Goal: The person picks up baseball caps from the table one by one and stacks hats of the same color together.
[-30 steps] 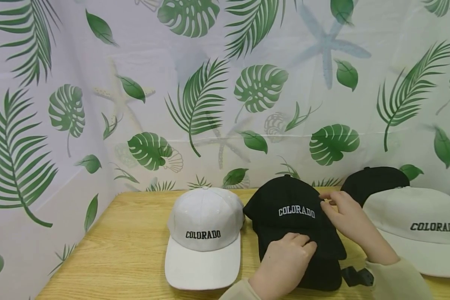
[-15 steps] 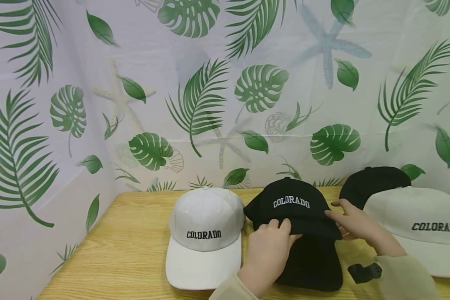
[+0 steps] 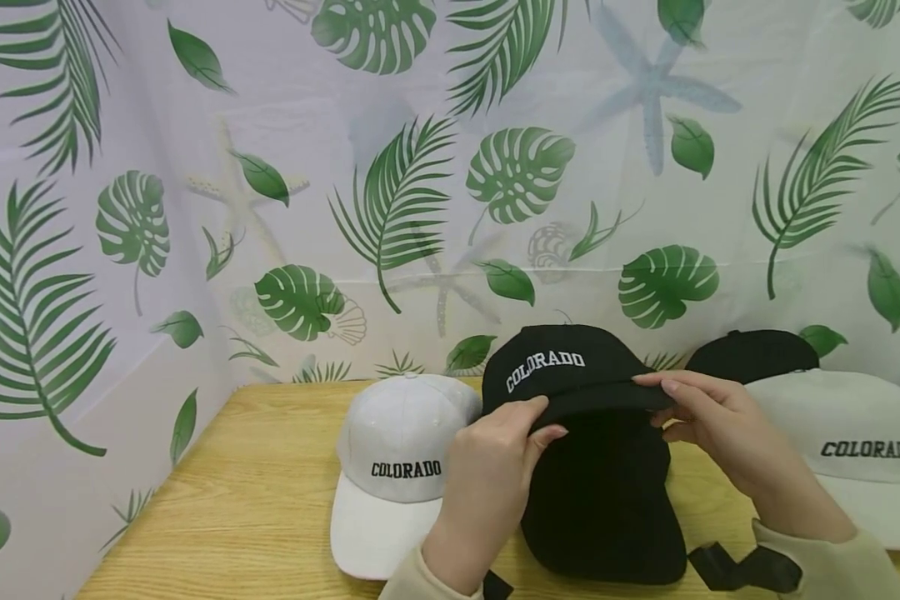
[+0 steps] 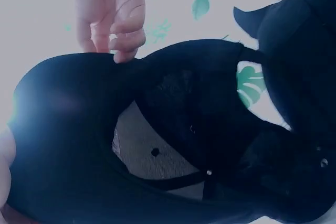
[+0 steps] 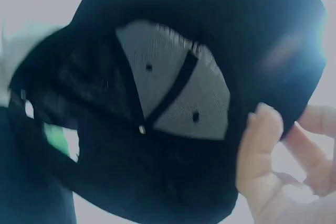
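Observation:
A black baseball cap (image 3: 562, 362) with white COLORADO lettering is lifted and tilted back, its brim raised. My left hand (image 3: 491, 467) pinches the brim's left side between thumb and fingers. The right hand (image 3: 727, 425) pinches the brim's right end. Below it lies a second black cap (image 3: 603, 508), its brim toward me and its crown mostly hidden. Both wrist views show the lifted cap's hollow inside (image 5: 173, 82), with pale lining, dark seams and the strap opening at the back. In the left wrist view the right hand's fingers (image 4: 126, 30) are at the brim edge.
A white COLORADO cap (image 3: 401, 458) sits on the wooden table (image 3: 232, 500) close to the left hand. At the right stand a cream COLORADO cap (image 3: 840, 425) and another black cap (image 3: 753, 354) behind it. A leaf-print cloth (image 3: 420, 208) hangs behind the table.
Both hands have moved onto the brim's ends and now grip it. The upper black cap has risen and tilted back off the lower one, showing more of the lower brim.

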A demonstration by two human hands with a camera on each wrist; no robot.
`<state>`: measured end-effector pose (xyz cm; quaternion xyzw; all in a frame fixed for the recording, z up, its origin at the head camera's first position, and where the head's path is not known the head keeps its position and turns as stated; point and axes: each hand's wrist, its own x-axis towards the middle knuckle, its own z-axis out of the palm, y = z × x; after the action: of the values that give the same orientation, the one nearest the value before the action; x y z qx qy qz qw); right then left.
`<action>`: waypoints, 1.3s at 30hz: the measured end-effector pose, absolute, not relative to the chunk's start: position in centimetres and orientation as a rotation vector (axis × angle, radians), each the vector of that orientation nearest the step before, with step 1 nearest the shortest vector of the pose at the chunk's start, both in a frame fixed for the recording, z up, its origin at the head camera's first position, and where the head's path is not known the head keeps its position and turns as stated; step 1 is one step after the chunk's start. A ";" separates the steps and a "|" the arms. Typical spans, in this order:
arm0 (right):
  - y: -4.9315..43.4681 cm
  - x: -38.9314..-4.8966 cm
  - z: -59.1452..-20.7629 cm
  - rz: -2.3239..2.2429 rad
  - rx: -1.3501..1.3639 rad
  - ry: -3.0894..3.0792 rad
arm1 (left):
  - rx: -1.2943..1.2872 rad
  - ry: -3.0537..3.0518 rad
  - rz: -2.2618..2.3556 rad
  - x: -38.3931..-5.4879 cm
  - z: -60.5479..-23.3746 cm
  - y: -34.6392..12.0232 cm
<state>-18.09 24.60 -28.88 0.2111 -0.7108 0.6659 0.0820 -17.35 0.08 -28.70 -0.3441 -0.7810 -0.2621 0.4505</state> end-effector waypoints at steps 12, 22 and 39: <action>24.1 -16.8 -28.2 2.411 0.641 -1.530 | -0.863 -2.087 -0.540 -17.4 -28.2 -0.8; 25.5 -17.8 -28.4 2.173 0.489 -1.973 | -0.842 -1.857 -0.503 -17.7 -28.8 0.1; 26.9 -19.8 -29.9 1.575 0.178 -2.621 | -0.986 -2.003 -0.435 -19.2 -31.4 2.1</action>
<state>-19.84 26.92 -29.89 0.0579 -0.8551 0.5137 0.0394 -19.20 2.12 -31.36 -0.3935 -0.7991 -0.1735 0.4201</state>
